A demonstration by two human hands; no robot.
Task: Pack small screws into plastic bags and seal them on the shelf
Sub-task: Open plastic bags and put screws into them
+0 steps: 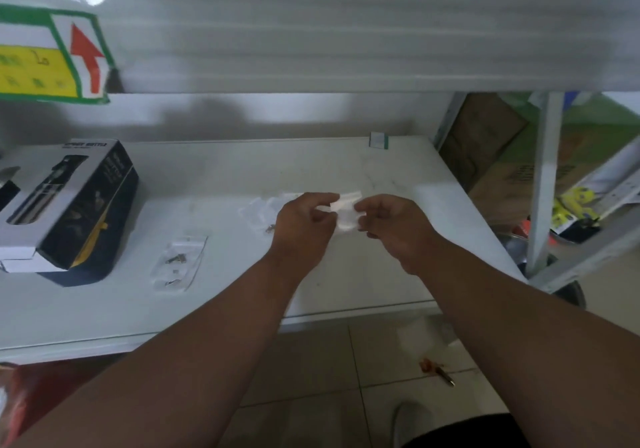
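Both hands up over the shelf (346,291) now, left hand (304,225) and right hand (391,225) each pinching one side of the small plastic bag (344,213) stretched crosswise between their fingertips, loose screws (270,228) just left.

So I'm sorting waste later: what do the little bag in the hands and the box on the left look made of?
The small bag, pinched by the left hand and right hand, looks like thin clear plastic film: translucent, glossy. The box seems printed cardboard with a slight sheen, showing folded flaps and a cut-out window.
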